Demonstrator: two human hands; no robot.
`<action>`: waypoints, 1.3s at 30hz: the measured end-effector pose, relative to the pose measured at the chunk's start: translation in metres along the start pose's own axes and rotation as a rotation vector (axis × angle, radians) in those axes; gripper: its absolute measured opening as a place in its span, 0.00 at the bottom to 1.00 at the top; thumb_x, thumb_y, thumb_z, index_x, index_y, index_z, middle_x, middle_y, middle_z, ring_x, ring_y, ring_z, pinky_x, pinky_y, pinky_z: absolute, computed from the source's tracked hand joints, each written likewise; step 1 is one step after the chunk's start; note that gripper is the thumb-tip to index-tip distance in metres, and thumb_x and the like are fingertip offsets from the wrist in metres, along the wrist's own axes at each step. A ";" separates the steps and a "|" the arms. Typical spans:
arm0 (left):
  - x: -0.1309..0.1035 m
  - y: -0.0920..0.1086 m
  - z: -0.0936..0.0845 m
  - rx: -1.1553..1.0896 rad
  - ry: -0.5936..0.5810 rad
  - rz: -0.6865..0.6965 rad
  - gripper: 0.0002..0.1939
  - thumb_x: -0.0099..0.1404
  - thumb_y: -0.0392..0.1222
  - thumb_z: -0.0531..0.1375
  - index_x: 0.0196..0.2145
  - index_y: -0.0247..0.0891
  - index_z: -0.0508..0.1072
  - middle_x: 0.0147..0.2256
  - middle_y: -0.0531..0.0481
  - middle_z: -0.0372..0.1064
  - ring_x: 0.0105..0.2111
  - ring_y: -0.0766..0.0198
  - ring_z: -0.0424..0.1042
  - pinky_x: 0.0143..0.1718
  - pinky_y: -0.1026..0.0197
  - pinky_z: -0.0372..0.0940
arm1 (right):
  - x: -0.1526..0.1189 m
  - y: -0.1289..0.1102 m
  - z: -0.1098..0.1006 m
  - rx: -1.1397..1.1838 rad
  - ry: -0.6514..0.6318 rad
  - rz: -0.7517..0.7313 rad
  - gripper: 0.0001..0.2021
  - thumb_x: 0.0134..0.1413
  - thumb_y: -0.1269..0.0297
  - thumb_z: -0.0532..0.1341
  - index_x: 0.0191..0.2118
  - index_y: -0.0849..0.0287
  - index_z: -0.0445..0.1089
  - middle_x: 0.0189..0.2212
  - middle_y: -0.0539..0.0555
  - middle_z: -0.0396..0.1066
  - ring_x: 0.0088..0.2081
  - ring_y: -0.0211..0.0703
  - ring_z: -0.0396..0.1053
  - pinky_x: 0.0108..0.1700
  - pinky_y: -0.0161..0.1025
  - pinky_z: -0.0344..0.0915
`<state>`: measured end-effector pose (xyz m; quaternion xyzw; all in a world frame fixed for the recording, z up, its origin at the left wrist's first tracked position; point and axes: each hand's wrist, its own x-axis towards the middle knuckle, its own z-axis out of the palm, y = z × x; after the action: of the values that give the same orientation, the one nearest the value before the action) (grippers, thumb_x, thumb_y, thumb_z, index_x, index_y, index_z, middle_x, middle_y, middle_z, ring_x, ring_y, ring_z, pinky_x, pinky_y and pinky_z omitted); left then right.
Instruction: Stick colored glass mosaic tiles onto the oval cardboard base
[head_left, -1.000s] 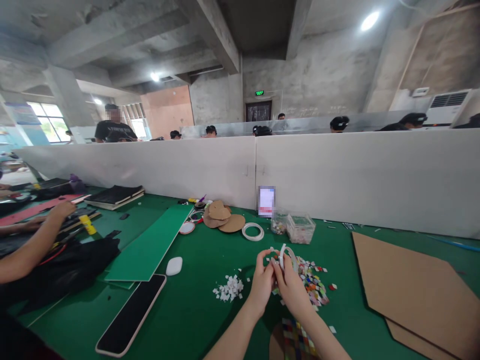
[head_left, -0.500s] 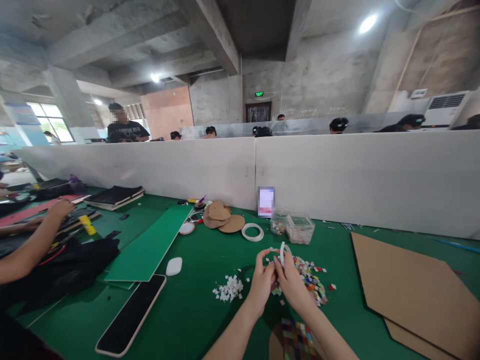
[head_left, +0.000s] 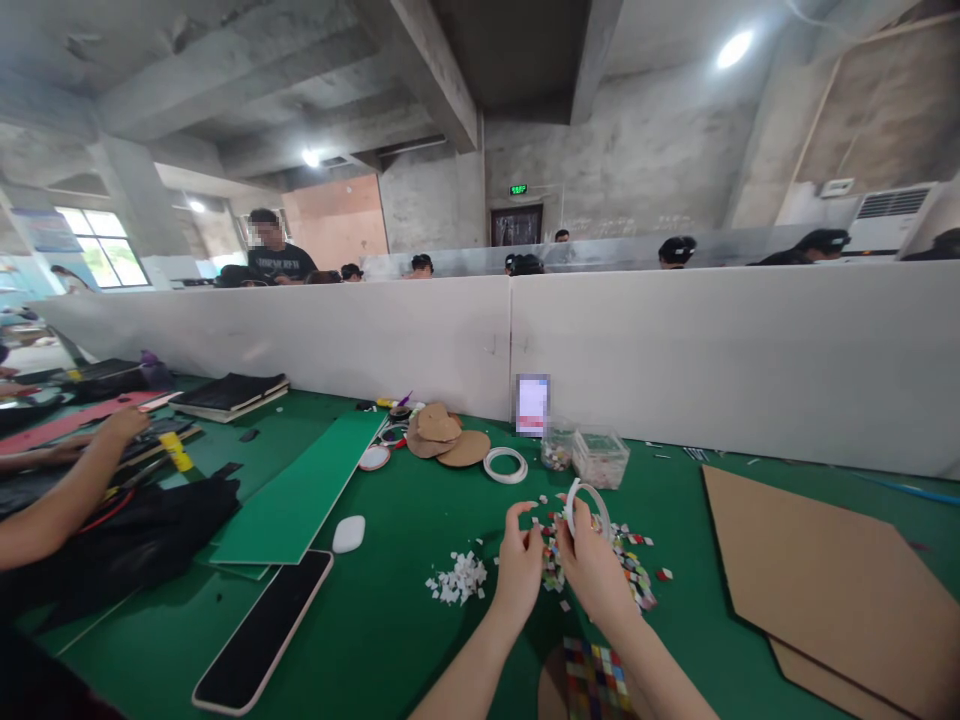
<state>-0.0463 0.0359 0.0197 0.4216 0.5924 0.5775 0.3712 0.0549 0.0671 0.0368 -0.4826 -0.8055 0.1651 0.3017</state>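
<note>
My right hand [head_left: 596, 570] grips a ring-shaped roll of white tape [head_left: 600, 505], held upright between thumb and fingers. Just left of it, my left hand [head_left: 519, 565] is raised with its index finger and thumb curved and apart; I can make out nothing between them. Both hands hover over a heap of colourful mosaic tiles [head_left: 636, 572]. Nearer to me, partly hidden by my right forearm, a round brown board [head_left: 552, 690] carries a grid of coloured tiles [head_left: 589, 670]. A small pile of white chips [head_left: 459, 578] lies left of my left hand.
Behind the hands are another white tape roll [head_left: 505, 466], clear tubs [head_left: 601, 458], a propped phone [head_left: 532, 405] and cardboard discs [head_left: 463, 448]. Brown boards [head_left: 832, 570] lie right; green sheets [head_left: 300, 500] and a black phone [head_left: 262, 635] left. A co-worker's arm [head_left: 67, 490] reaches in.
My hands have moved apart. The tape roll has shifted right with my right hand and turned to show more of its ring. Across the partition, a standing person has moved right.
</note>
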 end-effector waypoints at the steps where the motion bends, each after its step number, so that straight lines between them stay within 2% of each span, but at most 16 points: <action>1: 0.000 -0.001 -0.001 0.033 0.001 0.015 0.11 0.61 0.42 0.49 0.42 0.39 0.60 0.16 0.61 0.50 0.17 0.69 0.53 0.21 0.67 0.48 | 0.000 0.001 0.000 -0.055 0.014 -0.010 0.16 0.58 0.67 0.43 0.50 0.68 0.51 0.22 0.57 0.71 0.20 0.46 0.70 0.17 0.34 0.55; 4: 0.000 -0.004 -0.001 0.122 -0.006 0.055 0.06 0.60 0.40 0.51 0.35 0.38 0.64 0.17 0.59 0.53 0.18 0.68 0.55 0.23 0.66 0.50 | -0.001 0.006 -0.002 -0.195 0.039 0.007 0.16 0.58 0.66 0.48 0.50 0.68 0.52 0.22 0.56 0.72 0.21 0.46 0.71 0.18 0.32 0.53; 6: -0.003 -0.005 0.001 0.163 -0.015 0.077 0.06 0.61 0.40 0.50 0.33 0.37 0.65 0.19 0.57 0.56 0.20 0.66 0.58 0.26 0.65 0.52 | -0.003 0.009 -0.004 -0.230 0.032 0.059 0.17 0.57 0.64 0.50 0.49 0.68 0.52 0.23 0.56 0.72 0.22 0.46 0.71 0.18 0.32 0.53; 12: -0.009 -0.005 0.004 0.214 -0.068 0.098 0.16 0.64 0.46 0.46 0.46 0.37 0.63 0.24 0.51 0.65 0.24 0.62 0.64 0.31 0.63 0.56 | -0.007 0.010 -0.010 -0.156 0.045 0.107 0.17 0.57 0.63 0.50 0.49 0.65 0.51 0.29 0.58 0.73 0.30 0.49 0.73 0.22 0.33 0.57; 16: -0.010 -0.004 0.004 0.270 -0.101 0.087 0.20 0.66 0.46 0.43 0.52 0.36 0.58 0.21 0.52 0.62 0.21 0.62 0.63 0.28 0.63 0.55 | -0.008 0.008 -0.010 -0.086 0.008 0.153 0.17 0.58 0.61 0.48 0.50 0.65 0.51 0.29 0.59 0.72 0.27 0.49 0.72 0.21 0.34 0.56; 19: -0.007 -0.005 0.005 0.201 -0.098 0.051 0.18 0.65 0.44 0.45 0.51 0.38 0.58 0.19 0.55 0.60 0.19 0.64 0.61 0.27 0.64 0.55 | -0.009 0.008 -0.006 0.019 -0.004 0.164 0.17 0.59 0.60 0.45 0.50 0.65 0.51 0.31 0.61 0.72 0.28 0.49 0.72 0.22 0.34 0.59; 22: -0.004 -0.007 0.006 0.120 -0.097 0.004 0.17 0.63 0.39 0.48 0.50 0.38 0.59 0.21 0.55 0.61 0.19 0.66 0.60 0.27 0.65 0.56 | -0.011 0.008 0.002 0.073 -0.022 0.137 0.18 0.59 0.61 0.43 0.50 0.66 0.51 0.28 0.60 0.72 0.28 0.49 0.72 0.25 0.36 0.61; 27: -0.002 -0.006 0.007 0.043 -0.091 -0.049 0.15 0.62 0.38 0.48 0.48 0.40 0.60 0.25 0.54 0.65 0.22 0.67 0.64 0.29 0.65 0.59 | -0.017 0.005 0.015 0.031 -0.023 0.097 0.20 0.60 0.62 0.41 0.53 0.72 0.49 0.24 0.61 0.71 0.25 0.50 0.72 0.23 0.38 0.60; 32: -0.003 -0.005 0.009 -0.017 -0.091 -0.065 0.14 0.61 0.39 0.50 0.46 0.41 0.62 0.28 0.53 0.66 0.25 0.66 0.65 0.31 0.65 0.60 | -0.018 0.007 0.019 0.037 -0.015 0.074 0.20 0.60 0.62 0.40 0.52 0.72 0.49 0.25 0.61 0.71 0.26 0.51 0.72 0.22 0.38 0.60; 36: -0.003 -0.005 0.009 -0.054 -0.103 -0.076 0.14 0.61 0.41 0.51 0.45 0.41 0.62 0.25 0.54 0.65 0.23 0.67 0.64 0.28 0.65 0.59 | -0.018 0.011 0.021 0.027 -0.007 0.043 0.20 0.60 0.64 0.39 0.52 0.74 0.49 0.24 0.62 0.70 0.25 0.51 0.72 0.20 0.38 0.59; 39: -0.003 -0.004 0.009 -0.081 -0.119 -0.078 0.13 0.62 0.43 0.50 0.45 0.40 0.62 0.20 0.57 0.61 0.17 0.69 0.59 0.22 0.67 0.56 | -0.017 0.011 0.021 0.011 -0.023 0.025 0.19 0.60 0.67 0.39 0.52 0.75 0.49 0.24 0.62 0.70 0.23 0.50 0.71 0.18 0.37 0.58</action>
<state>-0.0371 0.0367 0.0151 0.4163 0.5613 0.5601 0.4448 0.0550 0.0576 0.0091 -0.4889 -0.8019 0.1788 0.2931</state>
